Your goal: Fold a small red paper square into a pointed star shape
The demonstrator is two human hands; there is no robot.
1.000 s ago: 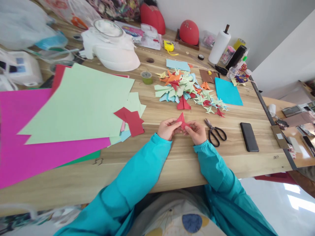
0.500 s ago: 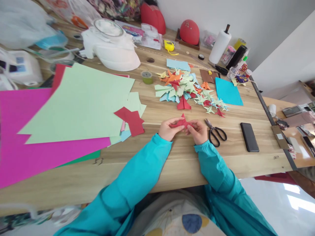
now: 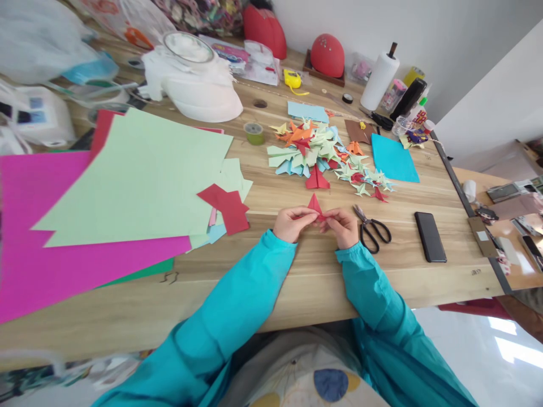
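A half-folded red paper (image 3: 316,204) is pinched by left hand (image 3: 291,224) and right hand (image 3: 343,227); finished shapes (image 3: 322,154) are piled toward the tabletop's (image 3: 297,274) far edge.

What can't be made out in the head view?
Red fold: lower part hidden by the left hand and right hand, head view.
Pink sheet: cut off by the left edge, head view.
Green sheet: mostly under the pink sheet, head view.
Bottles, far end: labels too small, head view.
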